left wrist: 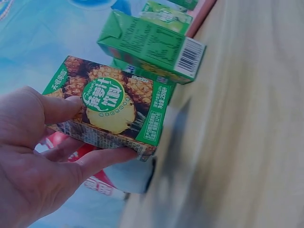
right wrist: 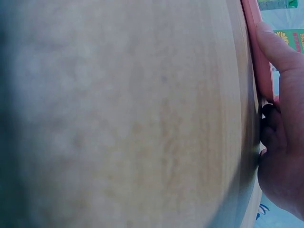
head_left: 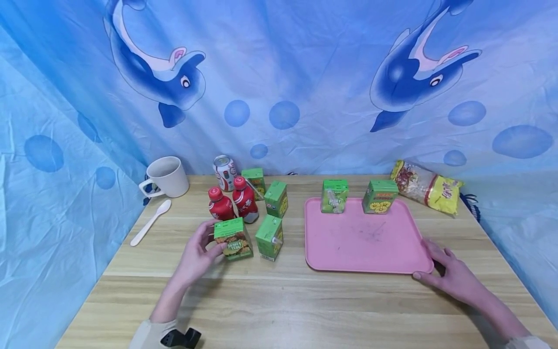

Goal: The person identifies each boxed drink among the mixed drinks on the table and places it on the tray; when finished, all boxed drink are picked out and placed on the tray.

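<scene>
My left hand [head_left: 199, 256] grips a green juice carton [head_left: 234, 245] with a pineapple picture, thumb on its printed face and fingers along its side. In the left wrist view the pineapple juice carton [left wrist: 111, 102] is tilted in the hand. Just to its right stands a green carton with a straw [head_left: 269, 237]. Behind it are two red-capped bottles [head_left: 220, 206]. My right hand [head_left: 453, 276] holds the near right corner of the pink tray [head_left: 340, 252], its thumb at the front edge and fingers along the right side. Two green cartons [head_left: 334, 196] stand at the tray's back.
More green cartons [head_left: 276, 199] and a soda can [head_left: 224, 174] stand behind the bottles. A white mug [head_left: 169, 178] and a white spoon [head_left: 150, 223] are at the left. A yellow-and-clear snack bag [head_left: 429, 188] lies at the back right, before the blue dolphin curtain [head_left: 279, 58].
</scene>
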{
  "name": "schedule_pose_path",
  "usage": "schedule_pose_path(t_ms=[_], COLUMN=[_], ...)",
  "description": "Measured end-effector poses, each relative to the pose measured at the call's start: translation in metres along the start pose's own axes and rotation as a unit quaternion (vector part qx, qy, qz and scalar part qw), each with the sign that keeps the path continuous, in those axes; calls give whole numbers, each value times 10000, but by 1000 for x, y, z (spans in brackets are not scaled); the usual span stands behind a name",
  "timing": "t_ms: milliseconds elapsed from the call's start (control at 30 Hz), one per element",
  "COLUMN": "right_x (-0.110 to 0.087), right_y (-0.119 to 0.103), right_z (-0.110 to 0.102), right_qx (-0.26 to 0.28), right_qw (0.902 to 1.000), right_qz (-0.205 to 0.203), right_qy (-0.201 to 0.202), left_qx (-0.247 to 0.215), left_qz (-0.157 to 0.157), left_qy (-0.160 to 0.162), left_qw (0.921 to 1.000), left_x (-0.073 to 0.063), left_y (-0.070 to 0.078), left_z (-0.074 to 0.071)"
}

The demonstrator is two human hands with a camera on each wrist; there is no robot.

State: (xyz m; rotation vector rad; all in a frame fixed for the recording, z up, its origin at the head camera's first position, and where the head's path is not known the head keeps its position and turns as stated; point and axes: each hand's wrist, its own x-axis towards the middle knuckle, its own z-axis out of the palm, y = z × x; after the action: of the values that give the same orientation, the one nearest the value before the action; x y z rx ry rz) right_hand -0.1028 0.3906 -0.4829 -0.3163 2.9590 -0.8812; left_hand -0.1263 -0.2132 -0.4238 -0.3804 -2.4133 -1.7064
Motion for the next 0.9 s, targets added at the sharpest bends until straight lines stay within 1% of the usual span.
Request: schedule_pose_path(t_ms=[133,433,667,900], right_x=[0,-2,-2,-2], right_y=[1,-1,-3,-3], right_z=[0,0,0,0], right_qx=[-5,-1,49,34], right_qw=[10000,9999,10000,10000], right_qz=[-11,102,-58,44], right_qy=[42,-36,63,6], left_qx=[156,375,328,279], left_qz=[140,287,425,500], left_qy=[33,165,241,235], left_qw=[9998,9987,9983,9981], left_x=[2,8,14,23], left_y=[9,22,36,48], left_z=[-4,-8,-8,-7])
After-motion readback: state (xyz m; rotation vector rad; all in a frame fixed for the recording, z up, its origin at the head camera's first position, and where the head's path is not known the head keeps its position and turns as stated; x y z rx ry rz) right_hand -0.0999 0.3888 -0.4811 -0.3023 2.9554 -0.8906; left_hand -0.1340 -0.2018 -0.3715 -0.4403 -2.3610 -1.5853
